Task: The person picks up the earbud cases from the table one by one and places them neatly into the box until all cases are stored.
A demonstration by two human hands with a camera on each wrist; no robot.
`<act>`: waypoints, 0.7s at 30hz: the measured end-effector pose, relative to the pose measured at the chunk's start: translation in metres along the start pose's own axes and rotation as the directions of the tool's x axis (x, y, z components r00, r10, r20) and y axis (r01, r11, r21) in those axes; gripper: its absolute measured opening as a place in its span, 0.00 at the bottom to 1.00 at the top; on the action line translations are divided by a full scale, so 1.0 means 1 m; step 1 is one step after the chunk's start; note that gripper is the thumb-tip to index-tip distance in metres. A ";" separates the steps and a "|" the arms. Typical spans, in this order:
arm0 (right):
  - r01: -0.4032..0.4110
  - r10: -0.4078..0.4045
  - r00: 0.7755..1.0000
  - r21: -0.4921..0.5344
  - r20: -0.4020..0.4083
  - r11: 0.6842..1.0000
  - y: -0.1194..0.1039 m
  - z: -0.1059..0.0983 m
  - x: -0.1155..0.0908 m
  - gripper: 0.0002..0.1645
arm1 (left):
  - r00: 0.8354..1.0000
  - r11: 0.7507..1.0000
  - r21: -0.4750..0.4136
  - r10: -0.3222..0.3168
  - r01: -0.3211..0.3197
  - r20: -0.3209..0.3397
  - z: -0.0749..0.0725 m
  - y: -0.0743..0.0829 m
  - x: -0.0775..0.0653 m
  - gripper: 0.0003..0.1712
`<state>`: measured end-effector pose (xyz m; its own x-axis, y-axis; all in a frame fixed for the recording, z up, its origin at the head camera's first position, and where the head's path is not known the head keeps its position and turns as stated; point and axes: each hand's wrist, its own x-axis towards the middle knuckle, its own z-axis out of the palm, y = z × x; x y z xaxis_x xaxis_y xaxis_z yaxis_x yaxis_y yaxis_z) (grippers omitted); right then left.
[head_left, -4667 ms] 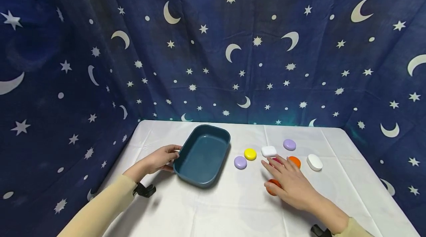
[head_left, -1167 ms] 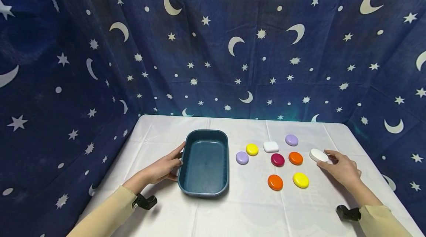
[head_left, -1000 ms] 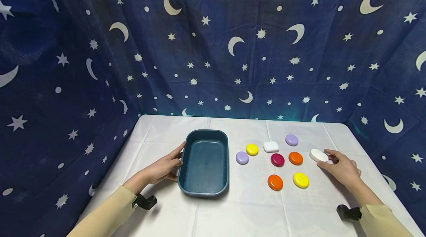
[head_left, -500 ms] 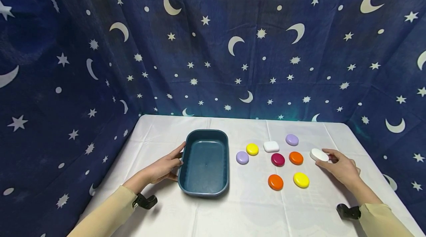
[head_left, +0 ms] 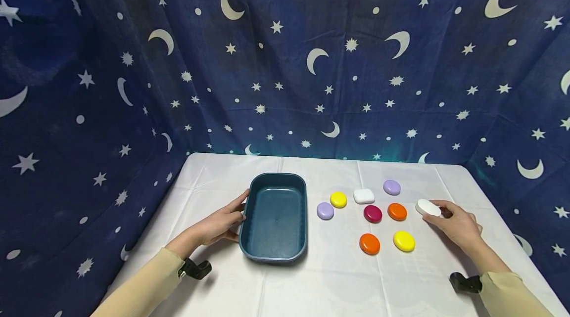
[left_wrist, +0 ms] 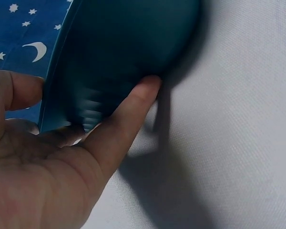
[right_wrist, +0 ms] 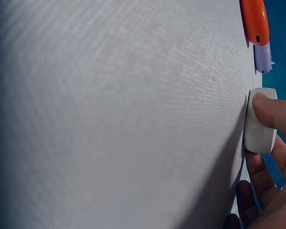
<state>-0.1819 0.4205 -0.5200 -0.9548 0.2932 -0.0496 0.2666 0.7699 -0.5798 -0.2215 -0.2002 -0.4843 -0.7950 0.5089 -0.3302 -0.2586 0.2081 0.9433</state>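
Pinching a white oval block (head_left: 428,207) at the right side of a white cloth-covered table (head_left: 334,282)

The person's right hand (head_left: 455,225) grips the block by its side wall, with the thumb at the near edge and another finger across from it; the gap between them is just the block's width. The remaining fingers bend loosely beneath, as the right wrist view shows. Whether the block touches the cloth is hard to tell.

Just left of the block lies a glossy orange round disc (head_left: 397,211). A lilac round disc (head_left: 392,187) sits farther back, and a bright yellow oval disc (head_left: 403,241) nearer the person. Farther left come a crimson round disc (head_left: 372,214), a white rounded-rectangular piece (head_left: 363,196) behind it, and a red-orange round disc (head_left: 369,244) in front. Beyond those, a small yellow disc (head_left: 338,200) rests close beside a pale purple disc (head_left: 325,210).

Left of all these stands a dark teal rectangular tray (head_left: 277,220) with rounded corners, its bare floor showing. The person's left hand (head_left: 220,220) touches its left outer wall, fingers spread and slightly bent.

Cream sleeves (head_left: 142,282) cover both forearms, and each wrist carries a black device (head_left: 196,268). Navy fabric (head_left: 285,65) printed with pale moons and stars hangs behind and along both sides.
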 end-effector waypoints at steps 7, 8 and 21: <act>-0.004 0.004 1.000 -0.002 -0.009 1.000 0.000 -0.001 0.001 0.44 | 1.000 1.000 -0.005 0.010 -0.010 0.007 0.000 0.000 0.000 0.47; -0.002 0.002 1.000 0.000 -0.010 1.000 -0.001 -0.001 0.001 0.43 | 1.000 1.000 -0.006 0.012 -0.012 0.010 0.000 0.000 0.000 0.47; 0.032 -0.033 0.999 0.086 0.009 0.996 -0.024 -0.004 -0.001 0.46 | 1.000 1.000 -0.024 0.005 -0.005 0.001 0.001 -0.002 0.000 0.47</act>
<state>-0.1869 0.4039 -0.5028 -0.9642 0.2624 -0.0375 0.2232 0.7273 -0.6490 -0.2208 -0.2001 -0.4861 -0.7958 0.5107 -0.3255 -0.2679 0.1851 0.9455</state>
